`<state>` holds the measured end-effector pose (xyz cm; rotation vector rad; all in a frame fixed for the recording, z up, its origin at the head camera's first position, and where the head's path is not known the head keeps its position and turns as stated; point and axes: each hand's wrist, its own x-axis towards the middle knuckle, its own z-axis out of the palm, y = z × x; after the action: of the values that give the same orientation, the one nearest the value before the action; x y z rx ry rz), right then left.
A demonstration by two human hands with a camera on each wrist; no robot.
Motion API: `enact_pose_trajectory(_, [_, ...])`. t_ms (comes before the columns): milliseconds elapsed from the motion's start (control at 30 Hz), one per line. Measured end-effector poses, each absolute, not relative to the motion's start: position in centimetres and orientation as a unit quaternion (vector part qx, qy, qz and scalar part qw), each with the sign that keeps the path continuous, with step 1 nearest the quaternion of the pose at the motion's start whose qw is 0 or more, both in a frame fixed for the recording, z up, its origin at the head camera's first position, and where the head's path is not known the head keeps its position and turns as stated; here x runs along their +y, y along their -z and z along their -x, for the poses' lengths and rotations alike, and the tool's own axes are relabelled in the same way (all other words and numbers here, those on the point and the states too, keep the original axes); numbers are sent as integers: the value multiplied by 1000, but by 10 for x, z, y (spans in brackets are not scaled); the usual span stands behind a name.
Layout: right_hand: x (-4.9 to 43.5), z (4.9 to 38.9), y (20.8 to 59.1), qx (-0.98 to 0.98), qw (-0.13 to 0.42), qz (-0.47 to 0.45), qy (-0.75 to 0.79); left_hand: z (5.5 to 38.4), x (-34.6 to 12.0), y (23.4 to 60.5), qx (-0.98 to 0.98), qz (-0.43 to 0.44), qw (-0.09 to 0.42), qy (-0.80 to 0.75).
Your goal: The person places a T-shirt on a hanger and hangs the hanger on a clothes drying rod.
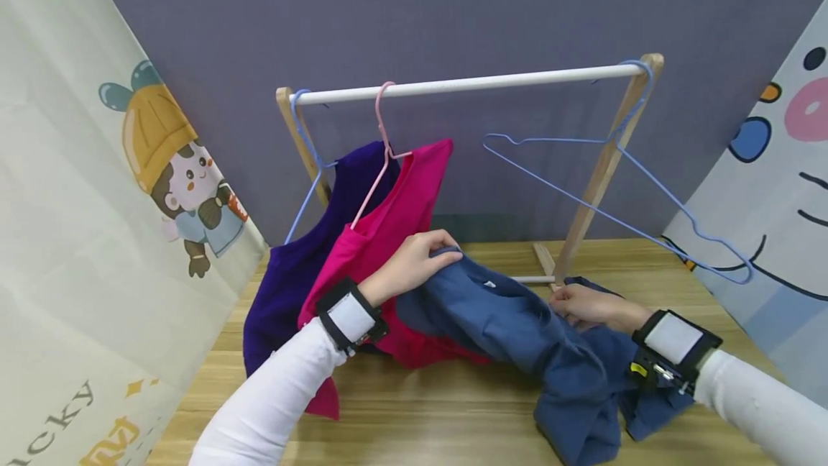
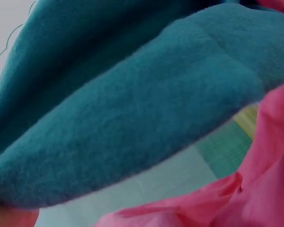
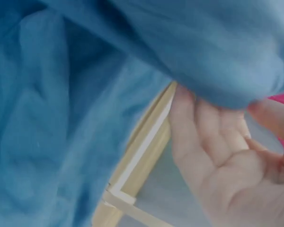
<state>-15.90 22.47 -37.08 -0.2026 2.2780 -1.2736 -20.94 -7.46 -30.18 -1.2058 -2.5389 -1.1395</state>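
Note:
A dark blue garment stretches between both hands, its far end bunched and trailing onto the table. My left hand pinches one edge between thumb and fingers, near a small white label. In the left wrist view the cloth fills most of the picture and hides most of that hand. My right hand grips the other side in front of the rack's right foot. Seen from the right wrist, thumb and fingers close on a fold of the cloth.
Behind the hands stands a rack with a white rail. On its left hang a purple garment and a pink garment on a pink hanger. A bare blue hanger hangs at the right end. Beneath is a wooden table.

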Motion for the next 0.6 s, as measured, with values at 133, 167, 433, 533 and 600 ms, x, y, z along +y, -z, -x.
enact_pose_trajectory(133, [225,158,362,866,211,91,444,208,-71,303,-837,399,40,373])
enact_pose_trajectory(167, [225,158,358,876,189,99,431,208,-70,303,-836,400,37,373])
enact_pose_trajectory(433, [229,141,295,949,-145,136,245,208,-66,303,-837,403,-5,370])
enact_pose_trajectory(533, [236,136,274,935,-274,120,191,208,-66,302,-836,404,-8,371])
enact_pose_trajectory(600, [244,136,264,920,-337,105,170,208,-65,302,-835,404,-10,373])
